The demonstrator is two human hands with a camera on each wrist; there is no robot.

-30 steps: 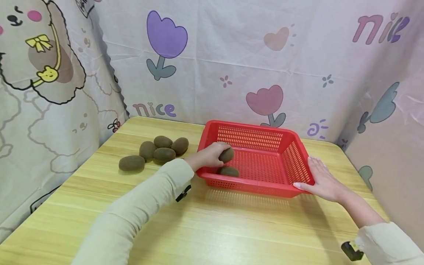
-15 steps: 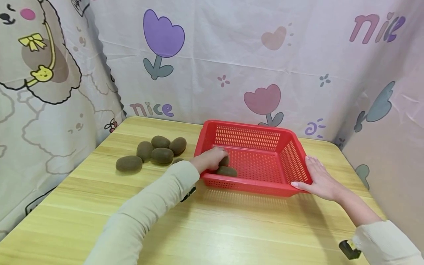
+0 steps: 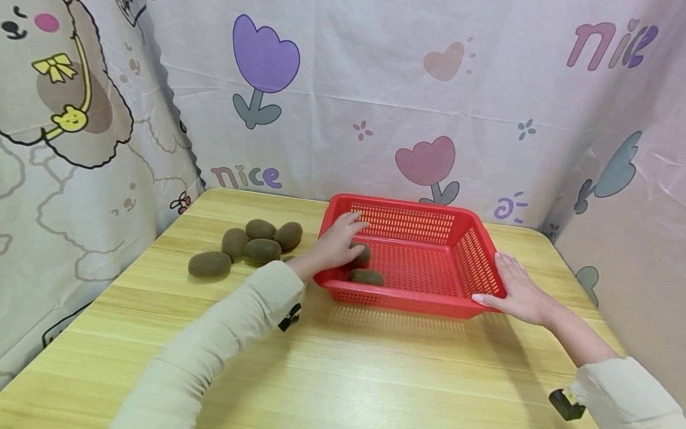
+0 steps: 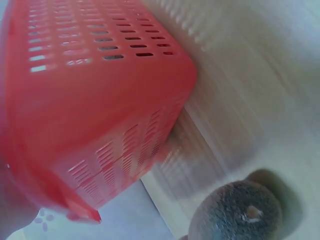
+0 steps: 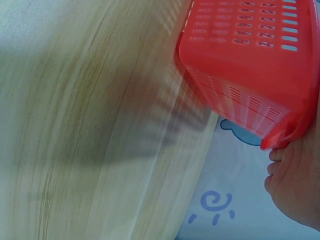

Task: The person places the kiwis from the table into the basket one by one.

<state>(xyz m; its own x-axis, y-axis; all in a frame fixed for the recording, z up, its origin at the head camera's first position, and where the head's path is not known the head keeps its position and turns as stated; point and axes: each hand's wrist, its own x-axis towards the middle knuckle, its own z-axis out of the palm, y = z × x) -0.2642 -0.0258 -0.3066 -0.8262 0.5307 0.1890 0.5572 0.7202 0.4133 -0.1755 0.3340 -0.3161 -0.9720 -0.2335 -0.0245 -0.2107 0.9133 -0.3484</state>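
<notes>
My left hand (image 3: pixel 336 243) is over the left end of a red plastic basket (image 3: pixel 412 298), with its fingers spread and apart. Just under it a brown kiwi (image 3: pixel 361 255) lies in the basket, partly covered by the thumb. Nearer the front wall rests a second kiwi (image 3: pixel 366 277). My right hand (image 3: pixel 522 292) holds the basket's right front corner, the thumb over the front rim and the fingers along the outside of the right wall. In the right wrist view, the right hand (image 5: pixel 297 180) shows beside the rim.
Left of the basket, several loose kiwis sit in a cluster on the wooden table (image 3: pixel 343 369), including one kiwi (image 3: pixel 209 265) at the far left. One kiwi is mostly hidden behind the left wrist. A printed cloth (image 3: pixel 332 89) hangs behind the table.
My left hand lowered a kiwi into the basket, let go of it, and has risen slightly with its fingers spreading. The right hand stays on the basket's corner.
</notes>
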